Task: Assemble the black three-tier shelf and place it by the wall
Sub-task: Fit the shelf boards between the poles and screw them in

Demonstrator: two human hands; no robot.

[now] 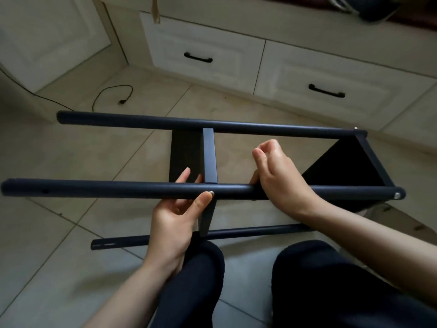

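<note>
Head view: fingers first, then frame, then floor.
Left hand: thumb presses a small screw against the near pole; fingers reach behind the pole at the middle panel.
Right hand: rests on the near pole, fingers loosely curled, nothing visibly pinched.
Shelf: lies sideways above the tiled floor, part-built; far pole and end panel joined; a third pole lies lower, by the knees.
Risk: screw may slip and drop if the thumb lifts before the thread catches; panel may shift off its hole.
Beyond: white drawers, loose cable.
</note>
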